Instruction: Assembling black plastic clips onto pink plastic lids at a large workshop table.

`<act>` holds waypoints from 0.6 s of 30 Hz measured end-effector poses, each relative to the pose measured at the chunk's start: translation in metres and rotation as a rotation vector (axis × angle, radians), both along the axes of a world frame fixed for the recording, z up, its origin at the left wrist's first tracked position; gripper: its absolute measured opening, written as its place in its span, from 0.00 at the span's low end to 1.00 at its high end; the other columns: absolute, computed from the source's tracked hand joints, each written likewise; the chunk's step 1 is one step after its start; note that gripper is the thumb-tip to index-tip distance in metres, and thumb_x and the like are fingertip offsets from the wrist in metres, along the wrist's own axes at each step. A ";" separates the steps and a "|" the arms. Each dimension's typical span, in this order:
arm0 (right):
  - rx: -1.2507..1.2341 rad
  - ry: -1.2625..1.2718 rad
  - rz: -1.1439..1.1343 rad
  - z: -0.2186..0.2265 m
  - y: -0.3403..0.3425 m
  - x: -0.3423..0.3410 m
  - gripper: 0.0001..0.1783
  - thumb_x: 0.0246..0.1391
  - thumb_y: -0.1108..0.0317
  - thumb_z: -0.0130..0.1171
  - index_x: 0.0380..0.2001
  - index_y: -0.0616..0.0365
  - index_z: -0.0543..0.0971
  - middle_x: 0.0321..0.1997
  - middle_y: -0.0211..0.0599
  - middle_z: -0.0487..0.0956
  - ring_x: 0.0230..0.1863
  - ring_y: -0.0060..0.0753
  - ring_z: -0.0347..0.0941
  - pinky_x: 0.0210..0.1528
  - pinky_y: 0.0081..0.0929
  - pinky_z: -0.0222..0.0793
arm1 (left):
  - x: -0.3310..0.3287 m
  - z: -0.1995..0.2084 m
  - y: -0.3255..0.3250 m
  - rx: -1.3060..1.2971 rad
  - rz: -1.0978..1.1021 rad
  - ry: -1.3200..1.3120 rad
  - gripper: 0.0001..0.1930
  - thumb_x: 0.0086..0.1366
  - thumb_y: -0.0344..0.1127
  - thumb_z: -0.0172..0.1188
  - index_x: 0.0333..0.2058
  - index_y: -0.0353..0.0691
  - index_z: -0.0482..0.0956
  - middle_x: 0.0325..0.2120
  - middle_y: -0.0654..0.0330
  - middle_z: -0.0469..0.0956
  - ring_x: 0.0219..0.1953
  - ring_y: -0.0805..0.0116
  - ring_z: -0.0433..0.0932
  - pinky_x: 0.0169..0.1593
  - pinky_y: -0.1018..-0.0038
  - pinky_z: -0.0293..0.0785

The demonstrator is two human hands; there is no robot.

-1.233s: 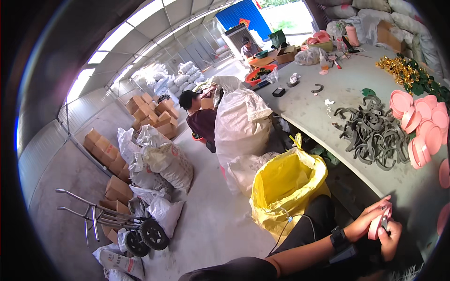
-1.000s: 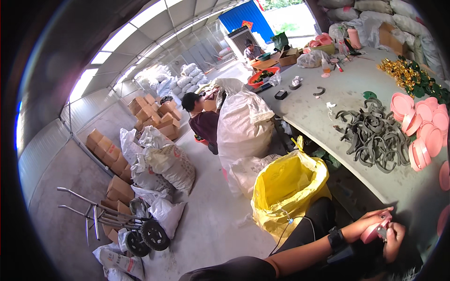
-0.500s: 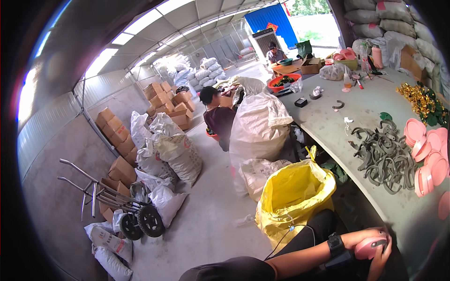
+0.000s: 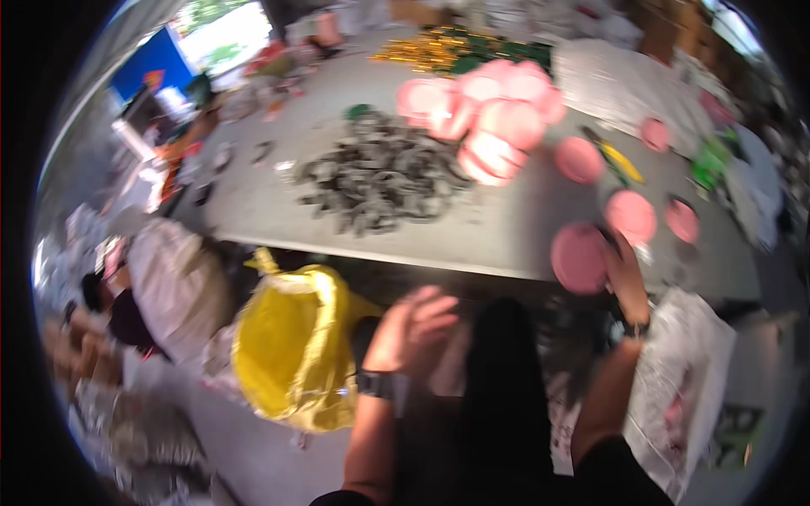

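My right hand (image 4: 626, 277) grips a pink round plastic piece (image 4: 579, 258) by its right edge, at the front edge of the table. Away from it, my left hand (image 4: 415, 327) is raised in front of the table, blurred, its fingers apart and nothing in them. More pink round pieces (image 4: 631, 217) lie beyond my right hand, and a larger heap of pink pieces (image 4: 504, 101) sits farther back. Left of that heap spreads a pile of dark grey curved pieces (image 4: 380, 181).
A yellow woven sack (image 4: 291, 346) stands with its mouth open at the table's (image 4: 498, 240) front left. At the right is a white sack (image 4: 679, 388). A yellow-handled tool (image 4: 623, 162) and gold-and-green trimmings (image 4: 439, 49) lie on the table. A person (image 4: 126, 312) sits far left.
My view has swung right toward the table. My hands, earlier together at a pink piece, are now apart; the left is free and the right has a pink piece.
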State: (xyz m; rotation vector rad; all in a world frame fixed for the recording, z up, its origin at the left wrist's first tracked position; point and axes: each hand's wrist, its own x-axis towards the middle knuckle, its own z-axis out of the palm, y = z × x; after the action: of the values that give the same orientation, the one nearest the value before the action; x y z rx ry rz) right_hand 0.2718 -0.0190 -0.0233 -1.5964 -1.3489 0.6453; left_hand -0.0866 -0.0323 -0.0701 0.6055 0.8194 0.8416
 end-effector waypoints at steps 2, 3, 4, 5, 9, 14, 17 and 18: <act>-0.138 0.107 -0.169 0.027 0.013 0.021 0.18 0.56 0.57 0.50 0.41 0.60 0.71 0.26 0.30 0.69 0.21 0.20 0.67 0.19 0.21 0.61 | -0.005 -0.012 0.006 0.003 0.008 -0.064 0.26 0.63 0.53 0.46 0.55 0.45 0.63 0.51 0.53 0.71 0.48 0.60 0.74 0.50 0.60 0.67; -0.110 0.123 -0.219 0.027 0.026 0.045 0.16 0.56 0.55 0.51 0.38 0.58 0.71 0.23 0.25 0.67 0.20 0.15 0.61 0.16 0.20 0.56 | -0.001 -0.014 0.007 0.011 0.005 -0.099 0.25 0.63 0.52 0.46 0.55 0.45 0.63 0.51 0.53 0.71 0.48 0.61 0.74 0.49 0.61 0.69; -0.048 0.271 -0.244 0.018 0.041 0.086 0.17 0.55 0.55 0.51 0.39 0.58 0.71 0.26 0.29 0.69 0.21 0.19 0.65 0.20 0.21 0.61 | 0.004 -0.014 0.009 0.026 -0.012 -0.124 0.25 0.63 0.52 0.46 0.55 0.45 0.63 0.51 0.53 0.71 0.48 0.61 0.74 0.48 0.62 0.70; 0.014 0.428 -0.244 0.012 0.053 0.116 0.18 0.55 0.55 0.52 0.39 0.58 0.70 0.29 0.32 0.71 0.23 0.23 0.69 0.23 0.22 0.66 | 0.004 -0.014 0.009 0.041 -0.006 -0.138 0.25 0.63 0.51 0.46 0.55 0.45 0.63 0.51 0.53 0.70 0.48 0.61 0.74 0.47 0.63 0.71; 0.359 0.988 -0.488 0.006 0.073 0.137 0.25 0.54 0.59 0.51 0.49 0.67 0.65 0.40 0.48 0.72 0.45 0.41 0.72 0.41 0.35 0.73 | -0.001 -0.013 0.006 0.085 0.018 -0.153 0.25 0.64 0.50 0.46 0.55 0.43 0.63 0.51 0.51 0.70 0.46 0.61 0.75 0.45 0.66 0.73; 0.307 -0.494 -0.759 -0.028 0.065 0.112 0.31 0.46 0.61 0.58 0.54 0.54 0.66 0.52 0.54 0.68 0.46 0.50 0.71 0.42 0.36 0.70 | -0.012 -0.017 0.005 0.083 0.068 -0.175 0.24 0.64 0.49 0.45 0.54 0.41 0.62 0.50 0.50 0.71 0.45 0.62 0.76 0.44 0.68 0.75; 0.178 -1.278 -0.789 -0.033 0.048 0.099 0.27 0.42 0.64 0.60 0.50 0.52 0.71 0.46 0.51 0.74 0.43 0.46 0.72 0.42 0.35 0.68 | -0.012 -0.014 0.005 0.094 0.082 -0.191 0.24 0.65 0.48 0.45 0.54 0.40 0.63 0.49 0.50 0.72 0.45 0.62 0.76 0.44 0.68 0.75; 0.136 -1.295 -0.732 -0.032 0.046 0.100 0.24 0.40 0.67 0.60 0.46 0.52 0.74 0.42 0.49 0.77 0.42 0.44 0.73 0.43 0.36 0.67 | -0.008 -0.012 0.005 0.106 0.068 -0.184 0.23 0.65 0.48 0.45 0.53 0.40 0.63 0.49 0.50 0.72 0.45 0.62 0.76 0.44 0.68 0.75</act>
State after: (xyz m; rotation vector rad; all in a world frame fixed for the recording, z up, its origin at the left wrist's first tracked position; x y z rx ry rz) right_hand 0.3721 0.0266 -0.0549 -2.2634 -1.3650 -1.0862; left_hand -0.0950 -0.0273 -0.0820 0.5856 0.6339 0.9923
